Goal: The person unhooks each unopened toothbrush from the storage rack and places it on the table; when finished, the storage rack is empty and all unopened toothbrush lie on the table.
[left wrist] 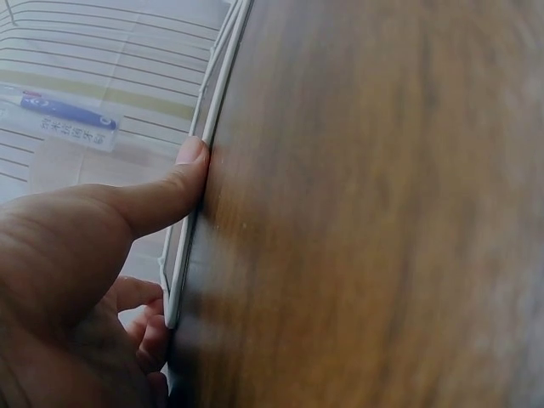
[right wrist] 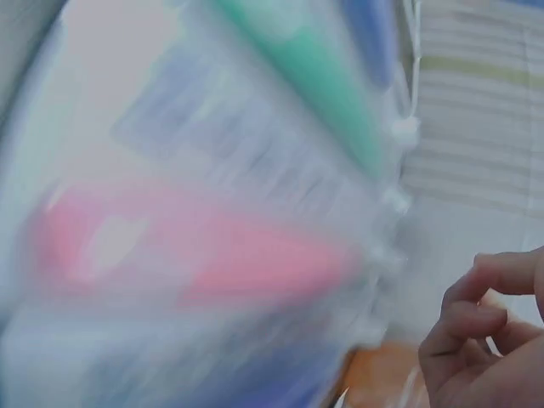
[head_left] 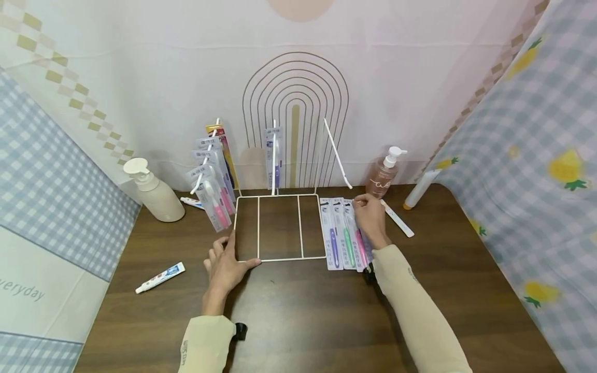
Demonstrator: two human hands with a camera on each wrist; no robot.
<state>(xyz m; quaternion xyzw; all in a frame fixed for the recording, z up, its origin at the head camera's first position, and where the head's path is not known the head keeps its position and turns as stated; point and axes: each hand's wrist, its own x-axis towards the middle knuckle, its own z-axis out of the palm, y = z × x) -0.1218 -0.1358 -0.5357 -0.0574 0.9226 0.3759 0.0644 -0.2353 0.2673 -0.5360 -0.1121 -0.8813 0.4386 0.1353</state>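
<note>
A white wire rack (head_left: 280, 260) stands on the table. My left hand (head_left: 224, 264) grips its front left corner, the thumb (left wrist: 192, 153) along the front rail and the fingers at the side. Packaged toothbrushes hang from the left hook, and a packaged purple toothbrush (head_left: 270, 155) hangs from the middle one. The right hook (head_left: 337, 153) bears nothing. Beside the rack lie several more packs, among them a purple (head_left: 332, 238), a green (head_left: 348, 241) and a pink toothbrush (head_left: 360, 246). My right hand (head_left: 370, 220) is over their top ends, fingers curled, with nothing visible between them.
A cream pump bottle (head_left: 158, 197) stands at the left, near two toothpaste tubes, one in front (head_left: 160, 278) and one behind (head_left: 192, 202). At the right are a pinkish pump bottle (head_left: 380, 178), a flat white strip (head_left: 397, 218) and a white tube with an orange cap (head_left: 421, 190).
</note>
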